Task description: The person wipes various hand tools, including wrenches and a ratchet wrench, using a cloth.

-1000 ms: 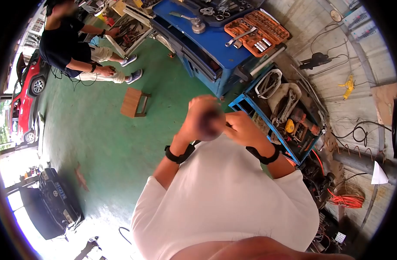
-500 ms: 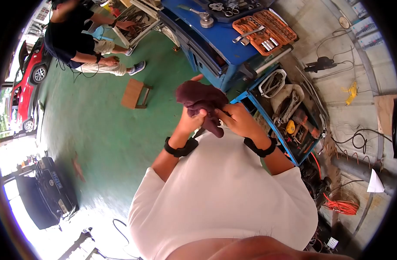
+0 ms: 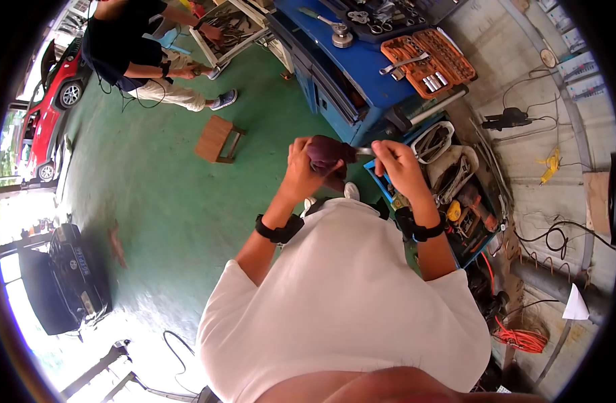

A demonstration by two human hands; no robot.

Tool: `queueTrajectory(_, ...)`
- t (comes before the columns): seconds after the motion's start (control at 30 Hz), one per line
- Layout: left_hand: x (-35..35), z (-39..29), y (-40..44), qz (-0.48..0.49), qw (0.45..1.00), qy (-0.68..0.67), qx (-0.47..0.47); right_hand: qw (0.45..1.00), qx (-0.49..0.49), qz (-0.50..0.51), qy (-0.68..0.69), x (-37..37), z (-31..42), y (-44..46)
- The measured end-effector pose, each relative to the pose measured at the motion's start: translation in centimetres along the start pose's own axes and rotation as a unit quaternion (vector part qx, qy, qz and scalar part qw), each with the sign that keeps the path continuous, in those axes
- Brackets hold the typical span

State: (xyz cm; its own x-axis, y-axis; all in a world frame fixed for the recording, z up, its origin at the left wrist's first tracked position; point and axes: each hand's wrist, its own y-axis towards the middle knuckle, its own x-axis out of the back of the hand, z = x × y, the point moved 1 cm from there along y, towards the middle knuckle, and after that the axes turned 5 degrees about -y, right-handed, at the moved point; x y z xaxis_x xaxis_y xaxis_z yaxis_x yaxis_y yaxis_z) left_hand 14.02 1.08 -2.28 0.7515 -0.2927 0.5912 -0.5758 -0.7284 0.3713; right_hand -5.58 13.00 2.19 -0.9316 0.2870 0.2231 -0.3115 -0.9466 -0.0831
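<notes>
My left hand (image 3: 301,171) is closed on a dark maroon cloth (image 3: 326,153), in front of my chest. Out of the cloth's right side sticks a metal tool (image 3: 364,151), whose end lies at the fingers of my right hand (image 3: 396,164). Those fingers are pinched on it, and the cloth is wrapped around the rest of the tool, so its other end is hidden.
A blue workbench (image 3: 382,84) bears an orange socket set (image 3: 449,60) and a ratchet (image 3: 341,35). Right of me stands a blue tool cart (image 3: 469,258). A wooden stool (image 3: 214,138), another person (image 3: 130,60) and a red car (image 3: 49,114) are at the left.
The cloth was bunched between both hands and is now gathered in my left hand. My right hand has moved right, and the metal tool shows between the hands.
</notes>
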Motion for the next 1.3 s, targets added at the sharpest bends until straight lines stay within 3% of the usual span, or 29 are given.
queueTrajectory(0.13,1.0,2.0,-0.2,0.021,0.989,-0.101,0.103,0.998,-0.001,-0.028,-0.058,0.3,1.0,-0.2)
queueTrajectory(0.2,1.7,1.8,0.2,0.147,0.941,-0.145,0.268,0.989,0.012,-0.069,-0.128,-0.8,0.1,0.0)
queueTrajectory(0.23,1.9,1.2,0.5,0.145,0.942,-0.144,0.267,0.989,0.013,-0.069,-0.127,-1.4,-1.3,0.2)
queueTrajectory(0.3,2.3,-0.4,0.9,0.054,0.897,-0.354,0.258,0.947,0.11,-0.089,-0.287,-2.8,-4.7,0.8)
queueTrajectory(0.4,3.9,-2.6,1.7,0.049,0.893,-0.397,0.209,0.95,0.091,-0.059,-0.294,-3.6,-6.1,0.8)
queueTrajectory(0.47,4.1,-3.5,1.9,0.048,0.864,-0.436,0.246,0.952,0.069,-0.037,-0.294,-3.7,-6.1,0.8)
queueTrajectory(0.53,3.2,-3.7,1.7,0.044,0.78,-0.569,0.258,0.97,0.121,-0.008,-0.209,-4.1,-4.9,0.5)
queueTrajectory(0.6,1.8,-2.9,1.2,0.017,0.767,-0.592,0.247,0.972,0.145,0.003,-0.186,-5.1,-4.1,0.2)
queueTrajectory(0.67,1.1,-1.9,0.8,0.018,0.845,-0.481,0.232,0.973,0.168,0.011,-0.16,-5.2,-3.8,-0.1)
queueTrajectory(0.7,1.2,-1.7,0.5,0.006,0.893,-0.397,0.209,0.986,0.127,0.018,-0.106,-5.1,-3.8,-0.2)
queueTrajectory(0.73,1.3,-1.5,0.2,0.007,0.894,-0.396,0.21,0.995,0.086,0.026,-0.051,-5.1,-3.7,-0.3)
queueTrajectory(0.83,1.8,-0.7,-0.8,0.077,0.906,-0.35,0.223,0.996,0.066,0.011,-0.06,-4.3,-2.2,-0.3)
queueTrajectory(0.9,1.9,-0.7,-0.7,0.118,0.988,-0.097,-0.008,0.994,0.089,0.005,-0.057,-4.4,-2.4,-0.1)
queueTrajectory(0.93,2.3,-1.0,-0.4,0.117,0.989,-0.095,-0.01,0.992,0.114,0.0,-0.054,-4.5,-2.4,0.1)
queueTrajectory(1.0,3.0,-1.9,0.2,0.137,0.954,-0.245,0.107,0.99,0.119,0.006,-0.073,-4.2,-2.2,0.0)
queueTrajectory(1.03,3.0,-1.5,0.4,0.139,0.954,-0.244,0.105,0.988,0.12,0.012,-0.094,-4.1,-2.0,0.0)
queueTrajectory(1.13,3.5,-1.3,0.9,0.077,0.979,-0.179,0.059,0.989,0.12,0.015,-0.088,-3.7,-1.0,-0.3)
queueTrajectory(1.2,4.2,-2.9,1.0,-0.058,0.996,0.033,-0.051,0.991,0.11,0.024,-0.066,-3.8,-1.2,-0.4)
queueTrajectory(1.3,4.7,-2.9,1.1,-0.063,0.982,0.126,-0.128,0.993,0.103,0.037,-0.041,-3.8,-1.9,-0.5)
